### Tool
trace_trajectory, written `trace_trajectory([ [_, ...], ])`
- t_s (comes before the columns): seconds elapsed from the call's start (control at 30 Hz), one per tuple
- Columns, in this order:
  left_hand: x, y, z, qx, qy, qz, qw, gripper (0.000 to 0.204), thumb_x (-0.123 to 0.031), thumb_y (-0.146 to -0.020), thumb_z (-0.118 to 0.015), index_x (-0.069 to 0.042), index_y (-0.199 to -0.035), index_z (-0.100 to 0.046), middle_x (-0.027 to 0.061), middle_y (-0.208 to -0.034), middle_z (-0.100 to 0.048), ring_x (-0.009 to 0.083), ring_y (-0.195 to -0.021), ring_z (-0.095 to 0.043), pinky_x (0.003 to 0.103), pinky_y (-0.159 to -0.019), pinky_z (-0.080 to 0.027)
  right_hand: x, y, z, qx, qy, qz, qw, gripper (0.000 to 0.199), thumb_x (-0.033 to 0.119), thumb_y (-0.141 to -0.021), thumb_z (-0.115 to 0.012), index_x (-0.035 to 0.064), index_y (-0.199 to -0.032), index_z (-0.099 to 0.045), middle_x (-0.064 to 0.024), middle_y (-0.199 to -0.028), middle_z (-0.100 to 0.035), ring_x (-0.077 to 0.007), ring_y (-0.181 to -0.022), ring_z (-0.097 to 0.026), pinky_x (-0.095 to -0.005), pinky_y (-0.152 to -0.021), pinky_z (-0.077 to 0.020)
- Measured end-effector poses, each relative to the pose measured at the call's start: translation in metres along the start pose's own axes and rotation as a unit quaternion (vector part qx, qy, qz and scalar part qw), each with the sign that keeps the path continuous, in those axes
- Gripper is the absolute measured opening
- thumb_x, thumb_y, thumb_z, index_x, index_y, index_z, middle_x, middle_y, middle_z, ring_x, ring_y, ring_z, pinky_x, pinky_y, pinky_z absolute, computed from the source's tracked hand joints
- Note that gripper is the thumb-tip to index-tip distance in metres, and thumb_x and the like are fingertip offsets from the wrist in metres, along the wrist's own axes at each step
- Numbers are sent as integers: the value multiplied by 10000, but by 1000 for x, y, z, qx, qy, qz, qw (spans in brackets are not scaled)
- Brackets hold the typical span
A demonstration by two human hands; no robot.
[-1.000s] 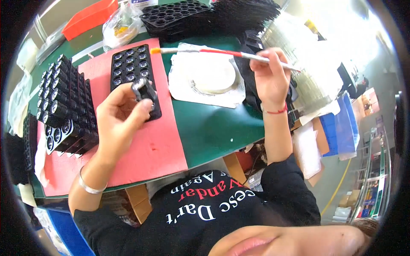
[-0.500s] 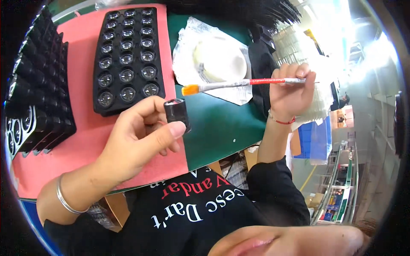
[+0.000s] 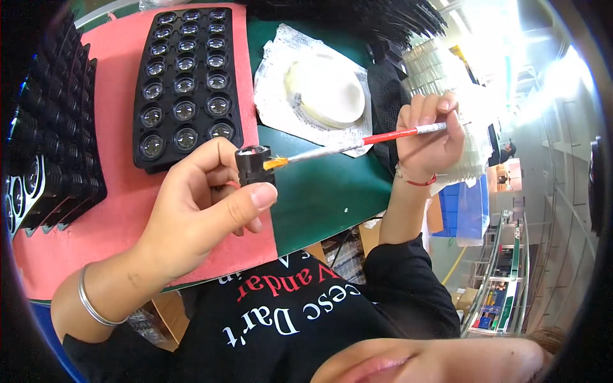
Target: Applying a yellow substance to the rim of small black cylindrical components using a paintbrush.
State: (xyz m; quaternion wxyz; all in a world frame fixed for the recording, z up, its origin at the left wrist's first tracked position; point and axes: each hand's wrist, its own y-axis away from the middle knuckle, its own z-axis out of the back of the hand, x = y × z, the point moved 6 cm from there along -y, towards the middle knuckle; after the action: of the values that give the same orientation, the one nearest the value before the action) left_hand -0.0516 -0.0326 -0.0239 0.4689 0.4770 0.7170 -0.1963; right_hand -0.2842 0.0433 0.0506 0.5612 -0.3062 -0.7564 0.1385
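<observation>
Left hand [image 3: 198, 217] raised, fingers pinched shut — right hand [image 3: 428, 134] curled closed, wrist bent.

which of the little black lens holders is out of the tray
The black lens holder pinched in the left hand, with the brush tip touching it; the others sit in the black tray.

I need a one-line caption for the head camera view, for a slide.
Left hand holds a small black lens part while the right hand touches a paintbrush tip to it.
</observation>
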Motion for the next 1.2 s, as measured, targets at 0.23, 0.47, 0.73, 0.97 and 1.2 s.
trace_trajectory([
  [0.23, -2, -3, 4, -11, -4, -16, 1000, 198, -141, -758, -606, -61, -820, -436, 18, -718, -528, 50, -564, -507, 156, -475, -384, -2, -4, 2, 8, 59, 16, 998, 142, 170, -781, -436, 30, -795, -453, -78, -569, -438, -159, -503, -394, -282, -479, -311],
  [0.47, -5, 0, 5, -23, -12, -39, 999, 197, -159, -769, -595, -57, -852, -448, 25, -756, -541, 45, -562, -506, 152, -478, -378, 0, -2, -9, 61, 74, 29, 995, 168, 169, -833, -386, 32, -898, -459, -22, -504, -354, -104, -459, -314, -247, -475, -262],
  [0.73, -8, 1, 4, -30, -26, -36, 999, 240, -195, -796, -561, -36, -953, -474, 61, -858, -577, 48, -572, -509, 156, -486, -379, 1, -2, -2, 31, 83, 47, 995, 170, 143, -814, -383, -2, -883, -441, -39, -491, -373, -120, -399, -358, -254, -404, -295],
  [0.97, -8, 0, 4, -30, -23, -45, 998, 240, -195, -817, -528, -30, -982, -472, 65, -883, -581, 47, -566, -503, 159, -483, -381, 3, -3, -2, 27, 90, 54, 994, 165, 132, -821, -370, -3, -886, -440, -31, -490, -359, -115, -403, -357, -249, -404, -295],
  [1.2, -9, 0, 2, -17, -26, -57, 998, 270, -196, -834, -495, -20, -1036, -460, 73, -926, -574, 47, -574, -503, 156, -481, -381, 4, -3, -1, 27, 93, 61, 993, 167, 129, -824, -363, -4, -891, -439, -31, -489, -360, -112, -409, -356, -247, -405, -294],
])
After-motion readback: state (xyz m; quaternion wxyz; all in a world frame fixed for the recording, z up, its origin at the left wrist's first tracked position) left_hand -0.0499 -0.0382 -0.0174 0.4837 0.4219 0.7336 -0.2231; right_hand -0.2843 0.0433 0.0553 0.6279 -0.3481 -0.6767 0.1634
